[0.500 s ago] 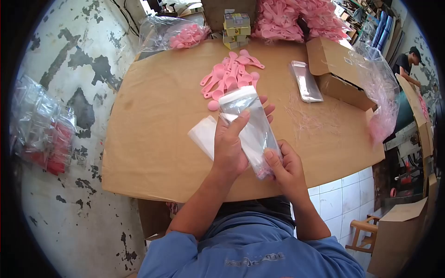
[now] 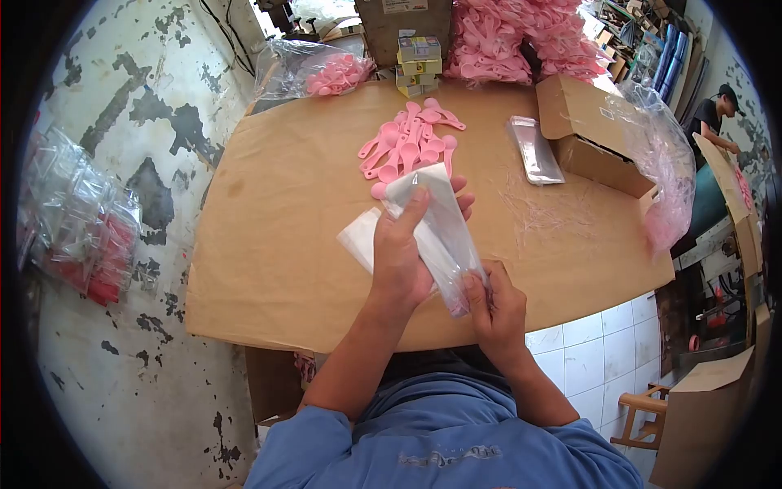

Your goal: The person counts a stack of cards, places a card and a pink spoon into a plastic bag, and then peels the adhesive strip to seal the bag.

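Note:
My left hand (image 2: pixel 399 257) grips a clear plastic bag (image 2: pixel 446 224), possibly several layered together, with the thumb pressed on its upper part and fingertips showing past the far edge. At the bag's lower end, my right hand (image 2: pixel 498 308) pinches the near corner between thumb and fingers. Something faintly pink shows at that bottom end, too small to make out. Beneath my left hand, white flat sheets or bags (image 2: pixel 357 238) lie on the brown-covered table (image 2: pixel 269 244). Just beyond the held bag is a loose pile of pink measuring spoons (image 2: pixel 407 147).
A pack of clear bags (image 2: pixel 535 151) lies beside an open cardboard box (image 2: pixel 599 134) at right. Small yellow boxes (image 2: pixel 419 61) and heaps of pink spoons (image 2: pixel 493 45) stand at the back. Thin clear strands (image 2: pixel 546 208) litter the table. A person (image 2: pixel 713 118) works at far right.
The bag has turned slightly and looks more creased, its white top edge now folded or tilted. My right hand has shifted a little at its lower corner. The camera view moved slightly.

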`<state>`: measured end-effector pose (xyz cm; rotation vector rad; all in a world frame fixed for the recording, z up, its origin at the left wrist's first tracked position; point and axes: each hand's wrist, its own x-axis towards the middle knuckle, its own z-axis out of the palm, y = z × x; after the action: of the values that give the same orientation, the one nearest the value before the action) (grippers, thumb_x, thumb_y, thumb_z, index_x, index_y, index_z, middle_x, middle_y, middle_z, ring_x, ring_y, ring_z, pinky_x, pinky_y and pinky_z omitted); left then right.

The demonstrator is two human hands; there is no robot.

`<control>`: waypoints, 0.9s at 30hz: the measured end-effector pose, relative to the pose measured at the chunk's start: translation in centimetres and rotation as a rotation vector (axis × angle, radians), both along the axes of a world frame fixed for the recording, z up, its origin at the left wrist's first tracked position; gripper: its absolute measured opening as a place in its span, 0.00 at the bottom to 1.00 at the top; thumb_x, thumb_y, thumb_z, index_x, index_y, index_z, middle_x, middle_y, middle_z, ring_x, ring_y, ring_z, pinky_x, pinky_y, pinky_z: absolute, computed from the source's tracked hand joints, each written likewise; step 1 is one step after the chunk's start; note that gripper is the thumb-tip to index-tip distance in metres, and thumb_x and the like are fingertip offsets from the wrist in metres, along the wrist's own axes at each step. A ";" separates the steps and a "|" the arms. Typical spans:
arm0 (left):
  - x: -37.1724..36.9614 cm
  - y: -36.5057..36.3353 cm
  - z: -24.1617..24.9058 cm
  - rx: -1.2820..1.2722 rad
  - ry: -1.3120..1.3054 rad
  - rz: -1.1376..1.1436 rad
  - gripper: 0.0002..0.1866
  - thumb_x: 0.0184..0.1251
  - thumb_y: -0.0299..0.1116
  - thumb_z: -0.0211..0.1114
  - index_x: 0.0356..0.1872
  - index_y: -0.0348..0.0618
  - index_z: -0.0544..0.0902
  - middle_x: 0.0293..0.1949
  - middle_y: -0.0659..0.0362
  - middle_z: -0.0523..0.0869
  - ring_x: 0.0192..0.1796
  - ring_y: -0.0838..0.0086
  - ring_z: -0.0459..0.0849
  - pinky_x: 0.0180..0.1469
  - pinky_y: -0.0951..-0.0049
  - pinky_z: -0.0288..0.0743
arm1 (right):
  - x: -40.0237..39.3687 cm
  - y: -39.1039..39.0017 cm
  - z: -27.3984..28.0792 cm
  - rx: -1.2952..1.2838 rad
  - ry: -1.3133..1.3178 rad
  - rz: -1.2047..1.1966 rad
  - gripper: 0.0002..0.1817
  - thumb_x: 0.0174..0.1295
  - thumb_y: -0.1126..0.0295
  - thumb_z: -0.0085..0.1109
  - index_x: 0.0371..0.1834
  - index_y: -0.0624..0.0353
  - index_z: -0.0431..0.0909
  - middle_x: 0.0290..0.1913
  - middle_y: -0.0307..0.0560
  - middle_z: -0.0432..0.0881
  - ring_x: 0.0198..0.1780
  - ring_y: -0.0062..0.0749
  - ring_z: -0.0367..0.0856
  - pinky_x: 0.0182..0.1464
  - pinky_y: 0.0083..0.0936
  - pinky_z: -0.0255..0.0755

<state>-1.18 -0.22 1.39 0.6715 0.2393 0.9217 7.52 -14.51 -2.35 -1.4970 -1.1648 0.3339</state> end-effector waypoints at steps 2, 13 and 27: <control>-0.3 0.5 0.4 -0.011 -0.002 -0.025 0.22 0.84 0.35 0.62 0.71 0.33 0.75 0.64 0.46 0.86 0.64 0.60 0.87 0.70 0.57 0.81 | 0.0 0.0 0.1 -0.001 -0.026 0.001 0.09 0.81 0.69 0.58 0.55 0.64 0.80 0.29 0.52 0.83 0.26 0.36 0.83 0.32 0.31 0.75; -0.4 1.4 0.5 0.000 -0.052 -0.012 0.28 0.84 0.41 0.61 0.75 0.35 0.71 0.68 0.44 0.83 0.68 0.56 0.84 0.73 0.53 0.78 | 0.2 0.0 0.0 -0.006 0.345 0.114 0.11 0.83 0.66 0.57 0.52 0.63 0.80 0.30 0.39 0.80 0.29 0.17 0.74 0.33 0.22 0.70; -0.5 -1.1 0.1 -0.065 0.032 -0.193 0.27 0.79 0.37 0.63 0.73 0.38 0.72 0.50 0.51 0.86 0.59 0.53 0.87 0.68 0.47 0.80 | -0.8 1.7 1.4 0.068 0.219 0.030 0.18 0.79 0.63 0.64 0.59 0.65 0.73 0.35 0.48 0.90 0.33 0.16 0.83 0.34 0.19 0.73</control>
<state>-1.68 -1.32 1.49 0.6382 0.2280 0.7160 6.74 -12.81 -0.98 -1.3490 -1.0148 0.4623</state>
